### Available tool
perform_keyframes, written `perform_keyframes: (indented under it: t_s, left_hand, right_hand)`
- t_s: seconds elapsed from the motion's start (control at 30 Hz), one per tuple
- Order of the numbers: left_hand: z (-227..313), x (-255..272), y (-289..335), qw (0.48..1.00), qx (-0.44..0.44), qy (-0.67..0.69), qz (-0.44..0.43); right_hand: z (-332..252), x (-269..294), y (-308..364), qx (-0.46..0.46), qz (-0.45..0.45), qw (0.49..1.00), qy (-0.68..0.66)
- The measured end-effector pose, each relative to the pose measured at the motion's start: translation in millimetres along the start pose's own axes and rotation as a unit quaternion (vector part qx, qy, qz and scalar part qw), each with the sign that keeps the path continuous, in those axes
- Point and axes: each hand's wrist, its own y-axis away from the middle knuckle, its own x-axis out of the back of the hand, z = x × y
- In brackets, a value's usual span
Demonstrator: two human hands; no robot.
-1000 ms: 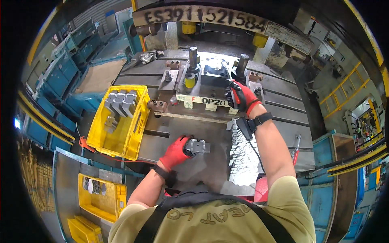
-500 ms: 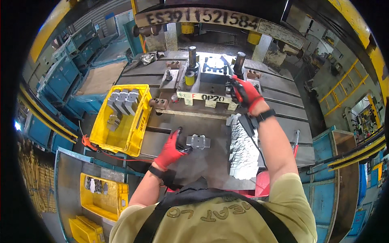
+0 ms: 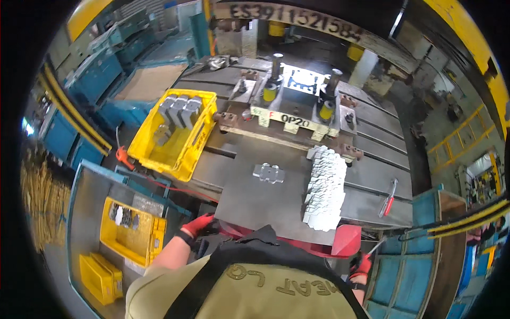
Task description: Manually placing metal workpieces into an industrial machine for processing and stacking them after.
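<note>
The grey steel counter (image 3: 255, 204) carries a yellow crate (image 3: 178, 133) of metal parts at its left, a die block (image 3: 297, 101) at the back and a stack of flat blanks (image 3: 324, 186) on the right. One stamped metal part (image 3: 269, 173) lies alone mid-counter, untouched. Left hand (image 3: 197, 224) rests at the counter's near edge, grip not discernible; right hand (image 3: 361, 264) hangs low beside the red edge, its grip unclear.

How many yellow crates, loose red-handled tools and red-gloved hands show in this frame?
Yellow crates: 3 — the large yellow crate on the press bed, the yellow crate lower left, the small yellow crate.
Red-handled tool: 1
Gloved hands: 2 — left hand, right hand.
Total: 6
</note>
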Motion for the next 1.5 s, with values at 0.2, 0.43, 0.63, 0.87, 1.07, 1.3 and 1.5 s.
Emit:
perform_keyframes:
  t_s: [0.2, 0.43, 0.63, 0.87, 1.07, 1.3, 1.5]
  left_hand:
    - [1, -46, -7, 0.988, -0.08, -0.034, -0.125]
    - [-39, -41, -46, 0.956, -0.207, -0.208, 0.006]
    - [-49, -31, -54, 0.928, -0.241, -0.279, 0.053]
    - [-59, -28, -71, 0.94, -0.256, -0.22, 0.055]
    - [-118, 22, -121, 0.948, -0.217, -0.2, 0.119]
    - [-68, -24, -77, 0.973, -0.191, -0.071, 0.111]
    - [-37, 12, 0, 0.986, -0.088, 0.033, 0.139]
  right_hand:
    - [51, -8, -4, 0.344, -0.199, 0.757, 0.519]
    - [140, -7, -88, 0.42, -0.065, 0.677, 0.601]
    - [112, -23, -87, 0.218, -0.108, 0.832, 0.498]
    - [59, -44, -32, -0.114, -0.011, 0.993, 0.023]
    - [60, -50, -32, -0.1, -0.011, 0.995, 0.013]
    - [77, -28, -29, 0.06, -0.055, 0.993, 0.081]
    - [3, -32, 52, 0.106, 0.114, 0.986, 0.06]
